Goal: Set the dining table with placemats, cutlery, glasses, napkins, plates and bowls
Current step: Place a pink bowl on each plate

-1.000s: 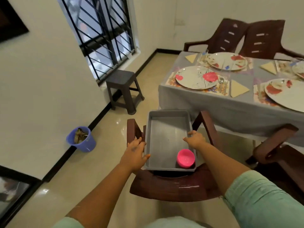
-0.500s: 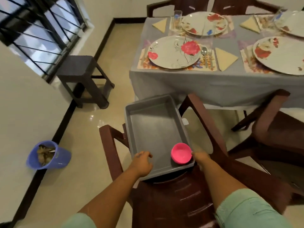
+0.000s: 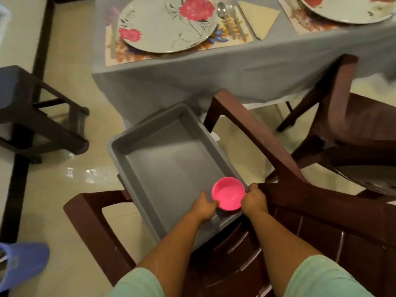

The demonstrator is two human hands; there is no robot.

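Where the arms reach down from the mint sleeves: both hands meet at the pink bowl (image 3: pixel 228 193), one on each side
Left hand (image 3: pixel 204 206): inside the grey tray, fingers curled against the bowl's left rim and holding it
Right hand (image 3: pixel 254 199): at the tray's right edge, fingers wrapped on the bowl's right rim, holding it too
Pink bowl: upright in the tray's near right corner; cannot tell whether it rests on the floor of the tray or is just off it
Grey tray (image 3: pixel 150 159): lies tilted across the seat and arms of a brown chair (image 3: pixel 300 213)
Floor side: a dark stool (image 3: pixel 32 108) to the left, a blue bin (image 3: pixel 23 262) at the lower left edge
Table (image 3: pixel 214 69): beyond the chair, under a grey cloth
Nearest setting: floral plate (image 3: pixel 167 24) on a placemat (image 3: pixel 132 54), spoons (image 3: pixel 227 17) just right of the plate, folded napkin (image 3: pixel 258 17) beside them
Far right: a second plate (image 3: pixel 347 9) on its own mat, cut off by the frame
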